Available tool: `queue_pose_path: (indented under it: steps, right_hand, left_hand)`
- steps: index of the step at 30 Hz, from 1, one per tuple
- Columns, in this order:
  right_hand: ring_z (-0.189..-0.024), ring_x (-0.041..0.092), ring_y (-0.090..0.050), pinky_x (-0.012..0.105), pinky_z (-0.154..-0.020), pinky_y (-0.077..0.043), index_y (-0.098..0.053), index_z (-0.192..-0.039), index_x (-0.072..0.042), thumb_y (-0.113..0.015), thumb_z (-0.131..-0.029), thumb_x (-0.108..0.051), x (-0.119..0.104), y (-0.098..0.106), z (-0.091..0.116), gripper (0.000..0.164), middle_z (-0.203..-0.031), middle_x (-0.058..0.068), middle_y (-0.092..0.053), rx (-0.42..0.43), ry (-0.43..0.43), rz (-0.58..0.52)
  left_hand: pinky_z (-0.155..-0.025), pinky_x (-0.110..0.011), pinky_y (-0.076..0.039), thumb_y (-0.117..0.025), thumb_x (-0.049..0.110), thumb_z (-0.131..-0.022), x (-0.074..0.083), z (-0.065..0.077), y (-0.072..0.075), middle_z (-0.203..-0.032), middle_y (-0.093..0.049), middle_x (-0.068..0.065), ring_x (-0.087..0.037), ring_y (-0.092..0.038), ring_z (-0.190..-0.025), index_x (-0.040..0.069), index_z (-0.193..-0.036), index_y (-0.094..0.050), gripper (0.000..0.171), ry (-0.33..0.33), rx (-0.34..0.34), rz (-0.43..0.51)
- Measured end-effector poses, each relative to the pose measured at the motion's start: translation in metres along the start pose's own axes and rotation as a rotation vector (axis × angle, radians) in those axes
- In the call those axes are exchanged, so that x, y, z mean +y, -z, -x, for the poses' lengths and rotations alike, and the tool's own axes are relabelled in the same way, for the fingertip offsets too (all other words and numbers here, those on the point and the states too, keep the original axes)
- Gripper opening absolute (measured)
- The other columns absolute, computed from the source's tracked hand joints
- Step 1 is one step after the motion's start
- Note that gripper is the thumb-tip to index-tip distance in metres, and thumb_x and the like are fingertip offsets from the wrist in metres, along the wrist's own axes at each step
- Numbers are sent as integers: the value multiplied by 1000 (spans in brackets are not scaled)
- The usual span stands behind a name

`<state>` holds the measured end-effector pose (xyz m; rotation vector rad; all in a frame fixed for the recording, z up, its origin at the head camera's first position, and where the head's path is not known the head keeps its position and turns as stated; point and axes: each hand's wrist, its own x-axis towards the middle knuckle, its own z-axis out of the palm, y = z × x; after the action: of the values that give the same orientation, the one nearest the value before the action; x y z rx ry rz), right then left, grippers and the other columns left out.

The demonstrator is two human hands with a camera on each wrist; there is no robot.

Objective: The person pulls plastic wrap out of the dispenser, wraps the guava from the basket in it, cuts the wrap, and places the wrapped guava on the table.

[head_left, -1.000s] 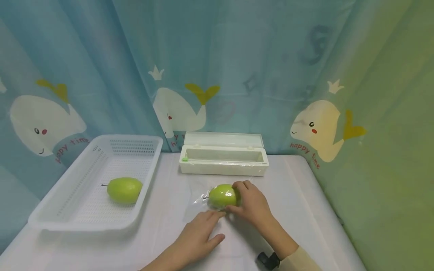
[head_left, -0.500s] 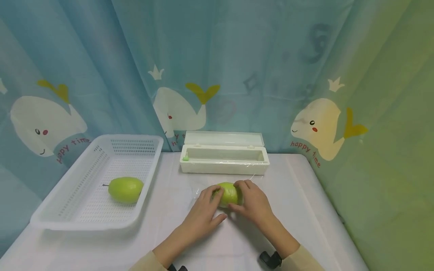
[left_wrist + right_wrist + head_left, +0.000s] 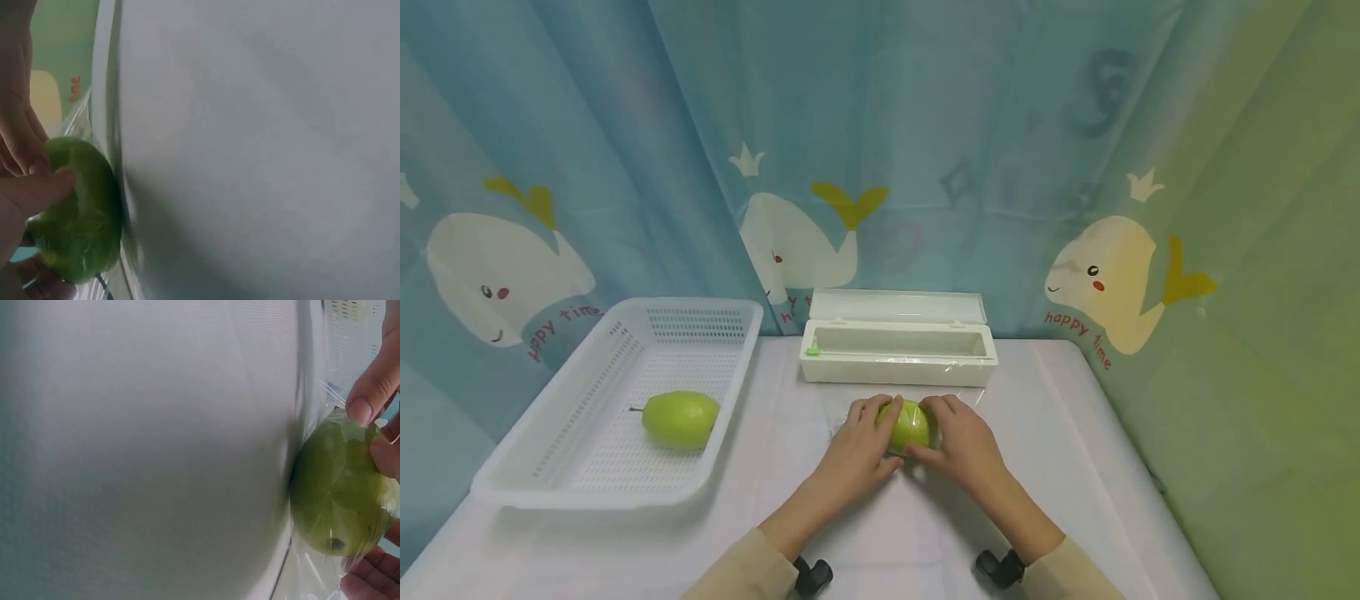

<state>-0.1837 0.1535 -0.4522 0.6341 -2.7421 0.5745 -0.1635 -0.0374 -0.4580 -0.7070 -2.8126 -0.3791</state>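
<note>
A green pear (image 3: 912, 425), covered in clear cling film (image 3: 312, 572), lies on its side on the white table, in front of an opened white box. At its stem end my left hand (image 3: 852, 454) grips it, with fingers over the top and the thumb (image 3: 53, 187) on the near side. My right hand (image 3: 966, 446) holds the opposite end between thumb and curled fingers. The right wrist view shows the film stretched smooth over the pear and loose beneath it. Parts of both hands' fingers are hidden behind the fruit.
Behind the hands stands the white cling film box (image 3: 898, 371), its lid (image 3: 897, 307) raised and a green slider (image 3: 812, 351) at its left end. To the left, a white perforated basket (image 3: 685, 498) holds another green pear (image 3: 680, 420). A whale-print curtain (image 3: 925, 125) hangs behind the table.
My left hand has moved up from the near side of the film onto the pear's stem end. The right hand has kept its hold at the other end.
</note>
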Motion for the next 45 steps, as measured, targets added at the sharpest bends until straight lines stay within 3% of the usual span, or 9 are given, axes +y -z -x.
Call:
queue_pose_path:
  steps: [5,8,11,15,24,29,35,42,45]
  right_hand:
    - [-93,25,-66,43,-78,-56,-58,-126,-12,-88,-71,-45,0,0,1,71,-110,9,-67,1,-4,-6]
    - [-78,21,-63,39,-67,-54,-54,-133,-18,-87,-72,-45,0,-2,2,74,-104,8,-66,5,0,0]
    - [-67,14,-54,33,-59,-48,-57,-129,-22,-85,-74,-45,0,-3,3,66,-96,6,-62,8,27,18]
    - [-65,10,-49,28,-56,-46,-63,-121,-20,-84,-76,-45,0,-4,4,55,-94,4,-60,34,59,50]
    - [-65,13,-53,31,-56,-50,-65,-128,-11,-83,-78,-40,4,-12,4,61,-97,5,-62,103,73,52]
    - [-72,19,-61,36,-60,-54,-63,-132,-9,-81,-77,-39,6,-15,4,65,-104,8,-65,116,78,50]
    - [-89,25,-66,41,-71,-57,-59,-135,-10,-87,-70,-41,5,-12,1,78,-114,10,-65,39,51,39]
    - [-101,27,-66,43,-79,-58,-55,-140,-10,-88,-71,-47,12,-12,-5,85,-123,10,-63,-29,39,50]
    - [-105,27,-65,44,-82,-57,-53,-142,-8,-85,-74,-47,16,-12,-6,85,-126,11,-62,-50,40,30]
  left_hand:
    - [-93,-40,-53,-87,43,-73,1,-9,-1,-137,-48,-15,-33,-48,-121,4,-148,-43,95,23,-7,-43]
    - [-95,-40,-51,-90,45,-68,2,-12,-2,-133,-51,-16,-34,-50,-119,2,-144,-46,98,20,-1,-88]
    - [-97,-39,-50,-91,47,-64,4,-15,-3,-131,-51,-16,-34,-50,-118,1,-143,-48,101,28,-9,-119]
    - [-98,-38,-50,-93,45,-61,5,-19,-5,-130,-52,-16,-34,-50,-117,2,-142,-48,102,56,-14,-132]
    - [-94,-39,-53,-95,28,-63,3,-22,-7,-130,-54,-17,-34,-51,-117,1,-141,-50,94,91,4,-101]
    - [-91,-40,-54,-94,23,-64,1,-22,-5,-130,-55,-18,-34,-51,-117,1,-141,-50,90,93,10,-59]
    - [-89,-41,-54,-93,25,-66,-3,-23,-2,-129,-55,-19,-33,-50,-116,1,-140,-50,89,110,-23,-7]
    - [-92,-43,-51,-89,49,-66,-8,-26,0,-131,-52,-18,-33,-48,-116,2,-145,-45,102,101,-64,24]
    - [-94,-44,-50,-88,50,-66,-10,-26,-1,-135,-50,-19,-35,-47,-120,3,-151,-37,110,104,-86,42]
